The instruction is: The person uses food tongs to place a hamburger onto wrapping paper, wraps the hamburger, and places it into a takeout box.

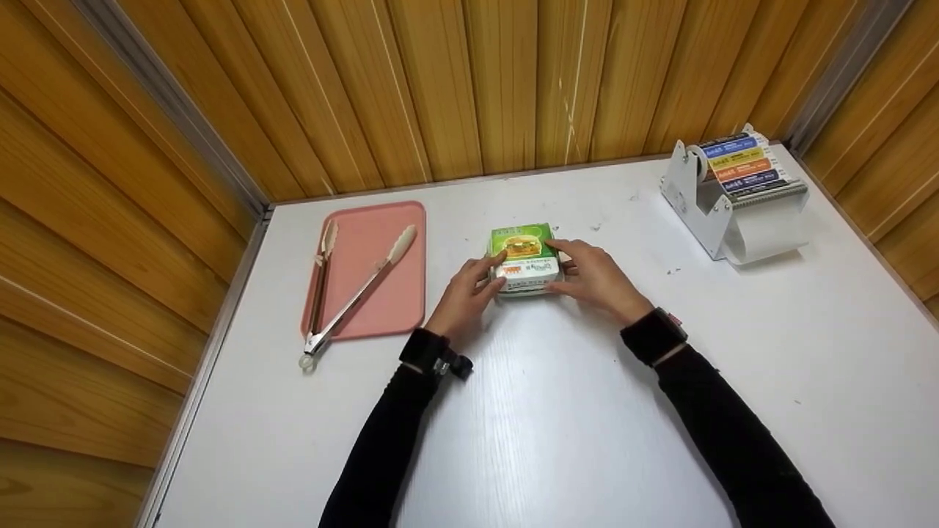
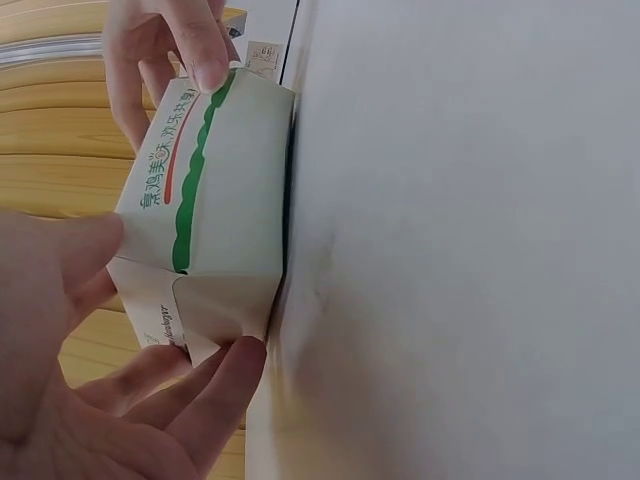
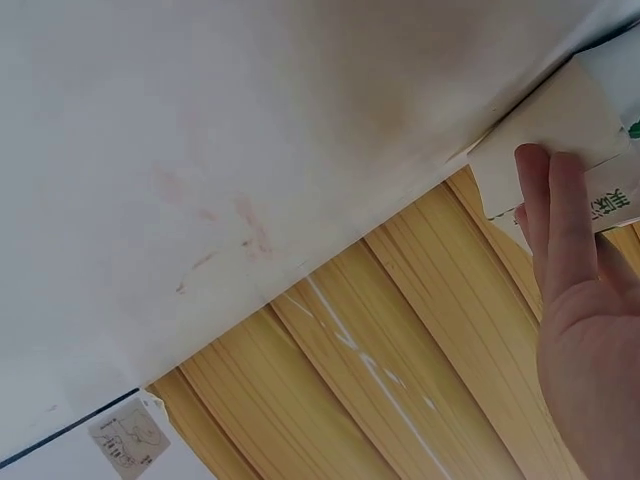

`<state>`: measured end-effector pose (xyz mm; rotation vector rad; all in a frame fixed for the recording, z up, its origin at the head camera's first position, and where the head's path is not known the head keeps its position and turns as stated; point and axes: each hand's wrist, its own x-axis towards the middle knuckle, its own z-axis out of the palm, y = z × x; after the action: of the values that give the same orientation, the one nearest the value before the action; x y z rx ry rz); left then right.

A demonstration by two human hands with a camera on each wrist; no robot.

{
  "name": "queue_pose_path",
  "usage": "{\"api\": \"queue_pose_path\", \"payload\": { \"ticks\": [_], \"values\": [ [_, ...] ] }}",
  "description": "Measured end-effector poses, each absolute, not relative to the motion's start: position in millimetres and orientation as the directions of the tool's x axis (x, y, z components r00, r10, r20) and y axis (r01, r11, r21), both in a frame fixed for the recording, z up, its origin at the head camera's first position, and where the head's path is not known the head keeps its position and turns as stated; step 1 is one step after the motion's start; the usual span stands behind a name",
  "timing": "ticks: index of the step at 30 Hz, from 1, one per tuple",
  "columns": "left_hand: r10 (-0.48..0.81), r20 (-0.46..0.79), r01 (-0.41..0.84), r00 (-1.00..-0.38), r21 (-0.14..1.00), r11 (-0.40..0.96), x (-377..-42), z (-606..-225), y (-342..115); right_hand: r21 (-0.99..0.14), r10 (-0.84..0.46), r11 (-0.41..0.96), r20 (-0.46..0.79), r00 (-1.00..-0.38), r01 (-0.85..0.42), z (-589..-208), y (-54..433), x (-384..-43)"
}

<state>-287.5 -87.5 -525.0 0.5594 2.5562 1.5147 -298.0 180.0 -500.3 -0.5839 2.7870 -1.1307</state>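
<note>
A closed green-and-white paper burger box (image 1: 524, 268) stands on the white table with a burger picture on its lid. My left hand (image 1: 466, 297) holds its left side, thumb at the front and a finger reaching onto the top. On the opposite side my right hand (image 1: 598, 275) grips the box, index finger at the lid's edge and thumb at the front corner. In the left wrist view, fingertips press the side wall of the box (image 2: 240, 180). The right wrist view has two fingers lying against the box's other side (image 3: 560, 115).
At the left lies a pink tray (image 1: 367, 235), with metal tongs (image 1: 359, 295) spread across it and their hinge end past its front edge. A label dispenser (image 1: 689, 192) with several coloured rolls stands at the back right. Wood-look walls (image 1: 499, 88) enclose the table.
</note>
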Motion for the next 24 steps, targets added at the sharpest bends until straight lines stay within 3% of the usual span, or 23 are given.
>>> {"api": "queue_pose_path", "payload": {
  "ticks": [8, 13, 19, 24],
  "values": [
    [0.359, 0.098, 0.242, -0.928, 0.892, 0.382, -287, -526, -90, -0.698, -0.377, 0.645, 0.064, -0.924, -0.311, -502, 183, -300],
    [0.351, 0.103, 0.263, -0.931, 0.855, 0.448, -288, -524, -92, -0.721, -0.386, 0.627, 0.041, -0.922, -0.295, -500, 187, -301],
    [0.333, 0.184, 0.366, -0.925, 0.667, 0.649, -289, -519, -104, -0.67, -0.378, 0.67, 0.065, -0.924, -0.321, -491, 196, -303],
    [0.317, 0.281, 0.416, -0.906, 0.447, 0.792, -292, -511, -128, -0.505, -0.373, 0.773, 0.13, -0.919, -0.385, -485, 209, -306]
  ]
}}
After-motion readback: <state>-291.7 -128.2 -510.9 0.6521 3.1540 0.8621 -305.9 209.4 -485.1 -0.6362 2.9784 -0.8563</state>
